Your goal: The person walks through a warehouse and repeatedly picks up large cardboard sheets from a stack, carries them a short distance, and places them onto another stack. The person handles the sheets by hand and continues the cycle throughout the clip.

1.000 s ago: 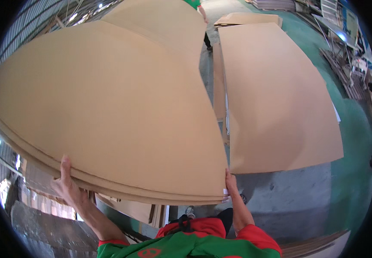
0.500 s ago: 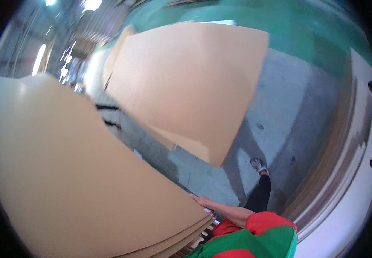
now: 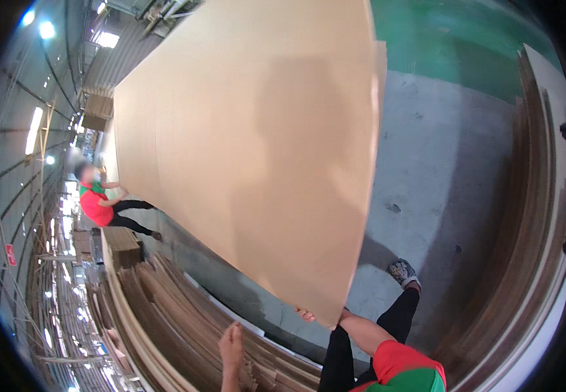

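Observation:
A large tan board (image 3: 198, 130) spans the middle of the head view, its near corner close to my body. My right hand (image 3: 305, 315) grips it near that corner. The forearm passes beneath the board and the fingertips show at its left edge. Off to the left, apart from the board, my left hand (image 3: 231, 343) is raised with its fingers curled in and nothing visible in them. At the board's far left corner, a co-worker (image 3: 97, 199) in a red and green shirt has both hands at its edge.
A stack of brown sheets (image 3: 172, 307) lies along my left side. Another stack of boards (image 3: 531, 196) with a pale top stands to my right. Grey floor (image 3: 414, 157) runs between them, with green floor (image 3: 453, 52) farther off. My shoe (image 3: 403, 272) rests on the grey part.
The board under my right hand has moved rightward off the left stack and now covers the boards lying in the middle. My left hand and the co-worker have come into view.

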Demonstrator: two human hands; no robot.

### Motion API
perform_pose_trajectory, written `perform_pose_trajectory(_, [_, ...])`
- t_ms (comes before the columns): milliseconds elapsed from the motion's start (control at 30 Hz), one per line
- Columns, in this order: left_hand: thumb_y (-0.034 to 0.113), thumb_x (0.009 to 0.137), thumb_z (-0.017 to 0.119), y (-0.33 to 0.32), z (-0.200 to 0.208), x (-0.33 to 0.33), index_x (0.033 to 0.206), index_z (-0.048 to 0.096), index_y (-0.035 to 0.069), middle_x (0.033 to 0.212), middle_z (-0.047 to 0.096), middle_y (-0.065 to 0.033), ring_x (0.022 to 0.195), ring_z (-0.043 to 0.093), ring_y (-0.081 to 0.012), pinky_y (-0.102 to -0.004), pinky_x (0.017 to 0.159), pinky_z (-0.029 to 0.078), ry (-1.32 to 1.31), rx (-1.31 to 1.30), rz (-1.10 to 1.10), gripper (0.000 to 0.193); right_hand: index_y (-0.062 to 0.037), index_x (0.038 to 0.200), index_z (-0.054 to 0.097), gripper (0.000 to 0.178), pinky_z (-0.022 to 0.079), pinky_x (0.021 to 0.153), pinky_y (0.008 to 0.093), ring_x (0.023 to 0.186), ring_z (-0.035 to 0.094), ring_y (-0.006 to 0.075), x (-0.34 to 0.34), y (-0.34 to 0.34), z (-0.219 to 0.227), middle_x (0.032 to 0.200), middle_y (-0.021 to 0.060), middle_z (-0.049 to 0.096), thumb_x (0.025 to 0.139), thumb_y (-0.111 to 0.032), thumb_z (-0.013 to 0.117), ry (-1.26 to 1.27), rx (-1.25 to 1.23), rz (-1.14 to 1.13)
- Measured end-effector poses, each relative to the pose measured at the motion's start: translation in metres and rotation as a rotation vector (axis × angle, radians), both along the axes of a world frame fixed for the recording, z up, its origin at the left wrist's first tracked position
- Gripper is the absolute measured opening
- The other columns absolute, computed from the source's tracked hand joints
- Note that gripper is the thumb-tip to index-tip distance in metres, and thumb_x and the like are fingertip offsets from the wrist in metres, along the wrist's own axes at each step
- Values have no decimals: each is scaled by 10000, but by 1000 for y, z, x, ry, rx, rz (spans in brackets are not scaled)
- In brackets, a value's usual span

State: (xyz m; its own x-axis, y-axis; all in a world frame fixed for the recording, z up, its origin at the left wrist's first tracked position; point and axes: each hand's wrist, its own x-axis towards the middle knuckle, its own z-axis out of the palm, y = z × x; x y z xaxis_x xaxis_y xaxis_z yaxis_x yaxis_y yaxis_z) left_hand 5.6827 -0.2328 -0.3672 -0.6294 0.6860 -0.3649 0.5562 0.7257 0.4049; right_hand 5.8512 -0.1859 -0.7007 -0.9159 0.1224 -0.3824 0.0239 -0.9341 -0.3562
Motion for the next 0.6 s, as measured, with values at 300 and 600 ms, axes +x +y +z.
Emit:
perform_pose_trajectory(300, [620, 894, 519, -35, -387, -128, 1364, 405, 41, 1279, 512, -139, 1181, 496, -241, -452, 950, 417, -557, -309, 582, 754, -43, 951, 604, 458, 449, 522, 292, 619, 604, 182, 115, -89, -197, 788, 49, 638, 961, -484, 480, -1272, -1, -175])
perform_pose_trajectory(600, [555, 803, 698, 79, -442, -68, 1401, 304, -21, 1393, 444, -159, 1281, 431, -267, -402, 1056, 355, -604, 236, 906, 920, -106, 1458, 317, 792, 319, 1070, 480, 1301, 386, 306, 63, 135, -155, 1458, 102, 378, 922, -689, 273, -707, -161, -1049])
